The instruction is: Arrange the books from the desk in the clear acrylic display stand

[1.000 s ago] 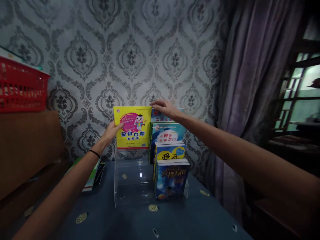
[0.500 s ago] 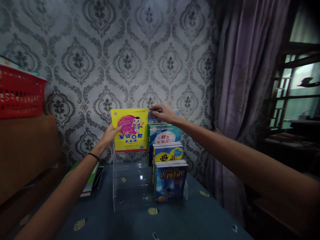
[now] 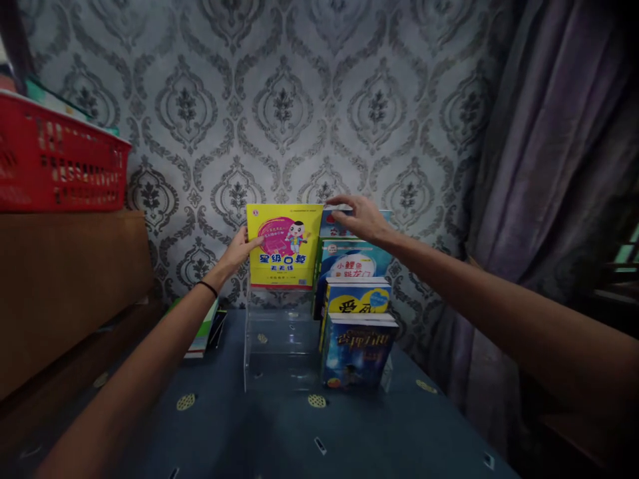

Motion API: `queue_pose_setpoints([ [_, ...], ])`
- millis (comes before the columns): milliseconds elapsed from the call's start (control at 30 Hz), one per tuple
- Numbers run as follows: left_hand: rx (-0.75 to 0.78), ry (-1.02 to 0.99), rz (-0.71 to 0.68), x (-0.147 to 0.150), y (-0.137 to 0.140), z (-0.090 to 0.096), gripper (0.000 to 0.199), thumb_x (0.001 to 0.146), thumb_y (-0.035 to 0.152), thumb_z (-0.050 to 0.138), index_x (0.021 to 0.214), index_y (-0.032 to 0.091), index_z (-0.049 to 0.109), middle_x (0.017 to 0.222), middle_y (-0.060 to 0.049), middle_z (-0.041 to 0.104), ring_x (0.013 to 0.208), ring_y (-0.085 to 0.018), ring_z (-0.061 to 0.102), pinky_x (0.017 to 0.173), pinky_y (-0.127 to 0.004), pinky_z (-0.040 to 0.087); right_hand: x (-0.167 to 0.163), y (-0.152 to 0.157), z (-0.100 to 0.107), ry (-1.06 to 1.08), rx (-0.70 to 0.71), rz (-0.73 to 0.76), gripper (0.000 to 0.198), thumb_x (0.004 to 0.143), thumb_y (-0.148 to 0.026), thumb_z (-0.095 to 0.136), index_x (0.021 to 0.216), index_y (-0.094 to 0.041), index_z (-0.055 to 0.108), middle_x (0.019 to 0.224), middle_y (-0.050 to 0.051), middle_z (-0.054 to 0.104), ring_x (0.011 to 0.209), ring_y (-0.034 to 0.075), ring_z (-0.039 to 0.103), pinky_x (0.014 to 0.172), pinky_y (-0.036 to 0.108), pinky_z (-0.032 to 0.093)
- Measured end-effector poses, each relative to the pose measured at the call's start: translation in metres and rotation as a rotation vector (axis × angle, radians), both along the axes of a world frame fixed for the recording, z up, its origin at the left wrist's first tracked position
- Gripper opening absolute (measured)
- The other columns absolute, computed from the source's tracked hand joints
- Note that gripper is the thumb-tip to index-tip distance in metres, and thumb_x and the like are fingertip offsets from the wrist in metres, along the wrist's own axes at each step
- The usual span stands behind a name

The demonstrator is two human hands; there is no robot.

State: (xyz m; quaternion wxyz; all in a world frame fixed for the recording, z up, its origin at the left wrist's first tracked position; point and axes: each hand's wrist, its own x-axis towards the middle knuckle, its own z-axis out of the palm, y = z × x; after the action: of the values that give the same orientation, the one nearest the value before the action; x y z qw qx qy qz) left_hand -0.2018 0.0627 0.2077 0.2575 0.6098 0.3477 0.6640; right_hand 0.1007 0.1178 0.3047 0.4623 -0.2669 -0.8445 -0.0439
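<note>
The thin yellow paperback with a pink disc and cartoon child on its cover stands upright at the back left corner of the clear plastic tiered stand. Your left grip grasps its left edge, thumb on the cover and fingers behind. Your right grip arches over its top right corner; you cannot tell from here whether the fingertips pinch it or rest just beside it.

For a clean job, press lightly so the thin cover does not bow, and hold the lower edge level with the stand's tier; whether it is seated there is unclear. Mind your right wrist above the blue book at the back right corner, which looks easy to nudge.

In front of that, down the stand's right edge, come a teal picture book, a thick yellow-and-blue volume and a thick dark-blue one. The stand sits near the far edge of the blue cloth-covered counter; green-and-white books lie to its left.
</note>
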Motion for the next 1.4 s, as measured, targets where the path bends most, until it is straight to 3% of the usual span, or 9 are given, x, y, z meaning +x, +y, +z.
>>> queue_pose_setpoints([
  [133, -0.032, -0.034, 0.056, -0.016, -0.012, -0.007, 0.059, 0.069, 0.049, 0.086, 0.109, 0.02, 0.055, 0.101, -0.006, 0.075, 0.091, -0.021, 0.073, 0.069, -0.026, 0.056, 0.004, -0.026, -0.019, 0.11, 0.073, -0.005, 0.028, 0.085, -0.023, 0.06, 0.11, -0.023, 0.073, 0.112, 0.012, 0.074, 0.11, 0.036, 0.066, 0.096, 0.05, 0.051],
  [233, -0.048, -0.04, 0.155, -0.031, -0.031, -0.034, 0.053, 0.077, 0.053, 0.078, 0.111, 0.021, 0.054, 0.102, -0.005, 0.074, 0.094, -0.019, 0.072, 0.073, -0.026, 0.056, 0.003, -0.067, -0.058, 0.109, 0.109, 0.088, 0.028, 0.092, -0.023, 0.053, 0.112, -0.028, 0.071, 0.118, 0.011, 0.072, 0.117, 0.036, 0.064, 0.101, 0.055, 0.048],
  [400, -0.141, 0.119, 0.344, -0.041, -0.083, -0.123, 0.044, 0.083, 0.059, 0.062, 0.105, 0.022, 0.054, 0.09, -0.005, 0.074, 0.082, -0.021, 0.073, 0.068, -0.031, 0.056, -0.007, -0.144, -0.176, -0.201, 0.069, 0.518, 0.038, 0.093, -0.015, 0.048, 0.12, -0.035, 0.066, 0.115, 0.008, 0.074, 0.112, 0.027, 0.068, 0.095, 0.049, 0.056],
  [500, -0.197, 0.254, 0.437, -0.046, -0.12, -0.175, 0.034, 0.084, 0.053, 0.06, 0.1, 0.022, 0.059, 0.087, -0.006, 0.073, 0.084, -0.024, 0.071, 0.068, -0.033, 0.054, -0.019, -0.178, -0.257, -0.397, -0.108, 0.637, 0.042, 0.092, -0.009, 0.044, 0.12, -0.031, 0.066, 0.109, 0.008, 0.076, 0.11, 0.025, 0.069, 0.093, 0.046, 0.058],
  [667, -0.271, 0.525, 0.691, -0.076, -0.166, -0.215, 0.019, 0.088, 0.035, 0.054, 0.099, 0.022, 0.063, 0.107, -0.011, 0.069, 0.112, -0.032, 0.061, 0.103, -0.049, 0.046, -0.045, -0.214, -0.35, -0.247, -0.399, 0.72, 0.031, 0.097, -0.017, 0.047, 0.117, -0.032, 0.066, 0.108, 0.006, 0.075, 0.111, 0.023, 0.069, 0.099, 0.043, 0.058],
  [867, -0.365, 0.778, 0.833, -0.117, -0.166, -0.219, 0.045, 0.089, 0.03, 0.06, 0.13, 0.012, 0.056, 0.147, -0.022, 0.052, 0.145, -0.038, 0.038, 0.121, -0.057, 0.024, -0.088, -0.232, -0.371, -0.144, -0.614, 0.842, 0.029, 0.097, -0.01, 0.048, 0.109, -0.022, 0.07, 0.102, 0.009, 0.075, 0.102, 0.02, 0.068, 0.092, 0.037, 0.056],
  [967, -0.491, 1.109, 0.835, -0.127, -0.155, -0.22, 0.064, 0.091, 0.039, 0.065, 0.146, 0.013, 0.045, 0.158, -0.022, 0.044, 0.152, -0.039, 0.029, 0.122, -0.06, 0.02, -0.099, -0.232, -0.375, -0.116, -0.755, 0.808, 0.028, 0.094, -0.009, 0.05, 0.102, -0.021, 0.073, 0.097, 0.008, 0.075, 0.097, 0.02, 0.068, 0.087, 0.035, 0.056],
  [1167, -0.58, 1.34, 0.819, -0.139, -0.146, -0.217, 0.052, 0.101, 0.043, 0.052, 0.148, 0.021, 0.046, 0.155, -0.018, 0.049, 0.146, -0.034, 0.042, 0.117, -0.059, 0.028, -0.097, -0.227, -0.385, -0.092, -0.945, 0.695, 0.027, 0.094, -0.018, 0.051, 0.101, -0.021, 0.077, 0.095, 0.008, 0.074, 0.09, 0.02, 0.069, 0.083, 0.033, 0.054],
  [1400, -0.551, 1.447, 0.781, -0.146, -0.153, -0.205, 0.046, 0.099, 0.036, 0.057, 0.143, 0.022, 0.052, 0.142, -0.015, 0.063, 0.132, -0.03, 0.057, 0.114, -0.049, 0.034, -0.097, -0.228, -0.382, -0.085, -0.971, 0.702, 0.027, 0.095, -0.023, 0.051, 0.101, -0.021, 0.077, 0.097, 0.008, 0.074, 0.091, 0.02, 0.069, 0.084, 0.033, 0.053],
])
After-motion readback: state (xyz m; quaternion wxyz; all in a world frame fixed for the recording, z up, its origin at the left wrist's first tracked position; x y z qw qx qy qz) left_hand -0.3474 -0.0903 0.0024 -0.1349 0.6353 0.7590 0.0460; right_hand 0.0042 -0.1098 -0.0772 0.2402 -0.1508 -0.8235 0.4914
